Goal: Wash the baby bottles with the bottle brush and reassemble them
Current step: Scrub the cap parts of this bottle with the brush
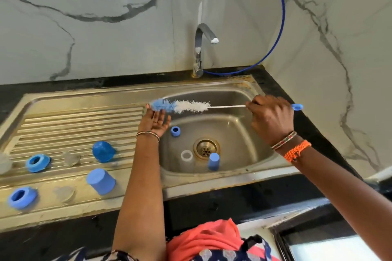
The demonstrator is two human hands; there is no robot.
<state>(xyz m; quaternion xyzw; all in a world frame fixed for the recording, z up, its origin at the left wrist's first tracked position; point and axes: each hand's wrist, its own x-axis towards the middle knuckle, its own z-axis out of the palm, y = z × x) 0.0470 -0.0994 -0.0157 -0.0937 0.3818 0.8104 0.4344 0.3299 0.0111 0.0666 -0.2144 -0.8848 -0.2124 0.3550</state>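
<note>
My right hand [270, 117] grips the thin white handle of the bottle brush [186, 106], held level over the sink basin [250, 140]; its blue end loop sticks out past my knuckles. My left hand [154, 122] lies palm up with straight fingers under the brush's blue bristle tip. In the basin stand a blue ring [175, 131], a clear bottle [187, 157] and a blue cap [213, 161]. On the ribbed drainboard [74, 121] lie two blue rings [37, 162], a blue dome cap [103, 151], another blue cap [100, 180] and clear teats [71, 158].
A chrome tap [200, 48] rises behind the basin, with no water running from it. A blue hose [282, 12] loops along the marble wall. Black countertop [233, 203] edges the sink in front and to the right.
</note>
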